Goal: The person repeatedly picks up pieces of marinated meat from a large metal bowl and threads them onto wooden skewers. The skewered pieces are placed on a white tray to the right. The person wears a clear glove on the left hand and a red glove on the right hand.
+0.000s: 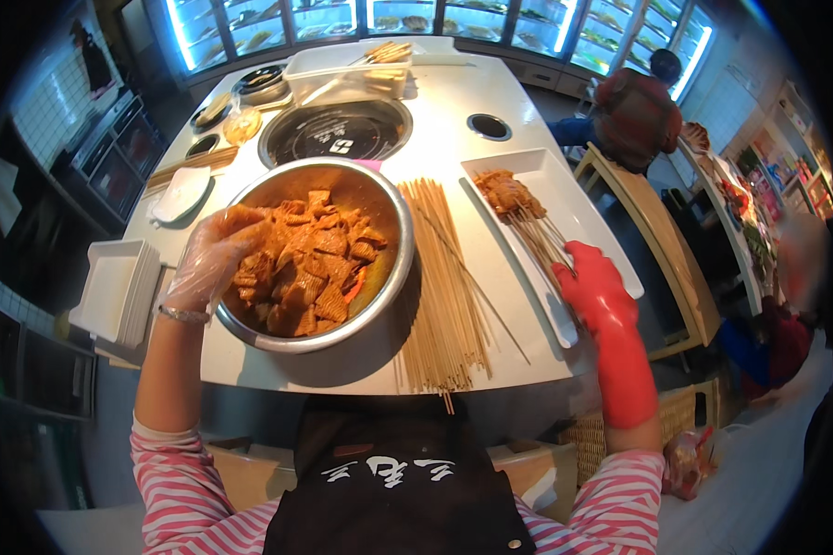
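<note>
My left hand (pixel 223 248), in a clear plastic glove, reaches over the left rim of a steel mixing bowl (pixel 393 305). Its fingertips touch the sauce-coated, ridged food pieces (pixel 323 260) inside; whether they pinch one is hidden. A red rubber glove covers my right hand (pixel 592 281), which is closed around the bare ends of loaded skewers (pixel 538 239). Those skewers lie in a white rectangular tray (pixel 583 201), their coated food (pixel 507 194) towards its far left corner. Between bowl and tray lies a thick spread of bare bamboo skewers (pixel 444 298), a few jutting past the table's near edge.
Stacked white trays (pixel 111 288) stand at the table's left. Behind the bowl are a round black cooktop (pixel 337 132) and a plastic bin (pixel 312 87) holding sticks. A wooden bench (pixel 656 257) runs along the right, with a person (pixel 635 118) beyond it.
</note>
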`<state>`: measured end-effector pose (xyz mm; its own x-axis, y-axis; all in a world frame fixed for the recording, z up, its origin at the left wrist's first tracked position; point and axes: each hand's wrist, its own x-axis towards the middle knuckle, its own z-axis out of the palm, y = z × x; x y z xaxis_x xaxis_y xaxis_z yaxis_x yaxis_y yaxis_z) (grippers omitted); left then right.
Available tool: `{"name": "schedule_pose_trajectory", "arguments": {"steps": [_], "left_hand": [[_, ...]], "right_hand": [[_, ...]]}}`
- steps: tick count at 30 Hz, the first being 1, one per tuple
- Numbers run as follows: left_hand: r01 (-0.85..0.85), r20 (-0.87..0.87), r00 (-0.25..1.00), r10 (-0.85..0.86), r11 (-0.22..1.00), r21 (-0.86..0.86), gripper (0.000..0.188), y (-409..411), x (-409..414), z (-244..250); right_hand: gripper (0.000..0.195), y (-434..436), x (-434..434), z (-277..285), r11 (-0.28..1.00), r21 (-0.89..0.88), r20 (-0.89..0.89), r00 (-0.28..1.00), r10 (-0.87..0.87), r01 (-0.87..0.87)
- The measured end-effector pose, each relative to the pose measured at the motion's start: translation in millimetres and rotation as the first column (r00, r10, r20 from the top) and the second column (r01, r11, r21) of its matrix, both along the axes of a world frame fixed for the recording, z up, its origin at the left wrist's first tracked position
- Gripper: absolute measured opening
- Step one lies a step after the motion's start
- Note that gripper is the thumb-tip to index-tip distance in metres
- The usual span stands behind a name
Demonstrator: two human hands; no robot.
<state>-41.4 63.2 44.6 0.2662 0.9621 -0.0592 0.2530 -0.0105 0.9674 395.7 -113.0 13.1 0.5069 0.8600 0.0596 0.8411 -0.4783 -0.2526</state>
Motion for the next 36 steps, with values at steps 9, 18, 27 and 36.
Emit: {"name": "schedule_pose_trajectory", "arguments": {"steps": [9, 18, 27, 36], "left_hand": [[0.524, -0.698, 0.682, -0.219, 0.812, 0.256, 0.032, 7.7, 32.7, -14.2], [0.625, -0.882, 0.435, -0.183, 0.766, 0.149, 0.014, 35.4, 79.2, -37.3], [0.111, -0.076, 0.99, -0.115, 0.992, -0.057, 0.023, 37.5, 40.4, -22.9], [-0.099, 0.298, 0.943, 0.151, 0.978, -0.181, 0.024, 13.1, 29.8, -4.1]], "right_hand": [[0.037, -11.4, -89.8, -34.8, 0.806, 0.315, 0.196, 0.865, 0.461, -0.501], [0.038, 29.6, -92.5, -88.6, 0.979, 0.126, 0.133, 0.981, 0.144, -0.16], [0.025, 44.4, -94.0, -68.5, 0.999, 0.001, -0.203, 0.978, 0.048, -0.049], [0.018, 33.3, -91.5, -79.0, 0.981, 0.166, -0.455, 0.89, -0.013, 0.099]]}}
